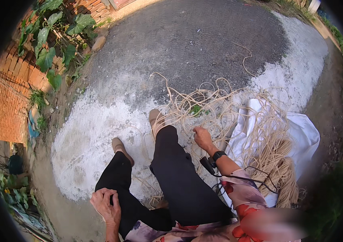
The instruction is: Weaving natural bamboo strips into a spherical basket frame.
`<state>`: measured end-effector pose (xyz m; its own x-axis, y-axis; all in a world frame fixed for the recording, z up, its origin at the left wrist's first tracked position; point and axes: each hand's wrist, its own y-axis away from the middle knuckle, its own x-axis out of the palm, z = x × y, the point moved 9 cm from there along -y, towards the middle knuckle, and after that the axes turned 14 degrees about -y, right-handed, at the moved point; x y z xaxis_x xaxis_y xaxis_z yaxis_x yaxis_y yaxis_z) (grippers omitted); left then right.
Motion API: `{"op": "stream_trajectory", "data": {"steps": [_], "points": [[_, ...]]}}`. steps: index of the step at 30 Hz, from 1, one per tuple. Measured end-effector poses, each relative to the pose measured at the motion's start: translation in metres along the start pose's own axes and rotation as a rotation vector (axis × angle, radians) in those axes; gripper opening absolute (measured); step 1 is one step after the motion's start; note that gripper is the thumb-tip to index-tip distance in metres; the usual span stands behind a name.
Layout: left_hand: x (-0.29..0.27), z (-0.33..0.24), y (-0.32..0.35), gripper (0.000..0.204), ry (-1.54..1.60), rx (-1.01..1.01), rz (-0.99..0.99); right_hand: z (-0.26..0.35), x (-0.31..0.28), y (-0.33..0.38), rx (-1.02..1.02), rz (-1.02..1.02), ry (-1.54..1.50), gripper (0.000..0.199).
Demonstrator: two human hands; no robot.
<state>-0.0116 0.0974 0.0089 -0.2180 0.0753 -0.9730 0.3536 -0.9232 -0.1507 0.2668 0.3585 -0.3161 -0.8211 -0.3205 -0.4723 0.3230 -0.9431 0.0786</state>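
Observation:
My right hand (203,137) is closed, held beside my right knee and over loose strands of beige rope (220,105). Whether a strand runs into its fingers I cannot make out. At the lower left my left hand (106,205) is beside my left thigh, with its fingers curled and the thumb against the forefinger; anything inside them is hidden. The rope lies in tangled loops on the ground ahead of my right foot. A thicker bundle of rope (280,161) is heaped on a white sheet (306,131) to my right.
Dark wristwatch (219,155) on my right wrist, with a black cable (242,177) by the forearm. My brown shoes (122,150) stand on whitish ground (87,141); dark grey paving (195,44) lies ahead. A brick wall (8,109) and leafy plants (46,58) are at the left.

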Motion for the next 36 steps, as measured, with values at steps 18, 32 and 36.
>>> {"op": "stream_trajectory", "data": {"steps": [18, 32, 36], "points": [[-0.004, 0.004, 0.006, 0.009, 0.077, -0.005, -0.078, 0.045, -0.143, 0.01, 0.038, -0.021, 0.006, 0.024], [-0.055, 0.008, 0.019, 0.005, 0.55, -0.049, -0.188, 0.397, -0.287, 0.101, -0.502, -0.144, -0.245, 0.014], [-0.163, 0.001, 0.036, 0.006, 0.573, 0.067, -0.521, 0.489, -0.245, 0.146, -0.776, -0.119, -0.123, 0.01]]}}
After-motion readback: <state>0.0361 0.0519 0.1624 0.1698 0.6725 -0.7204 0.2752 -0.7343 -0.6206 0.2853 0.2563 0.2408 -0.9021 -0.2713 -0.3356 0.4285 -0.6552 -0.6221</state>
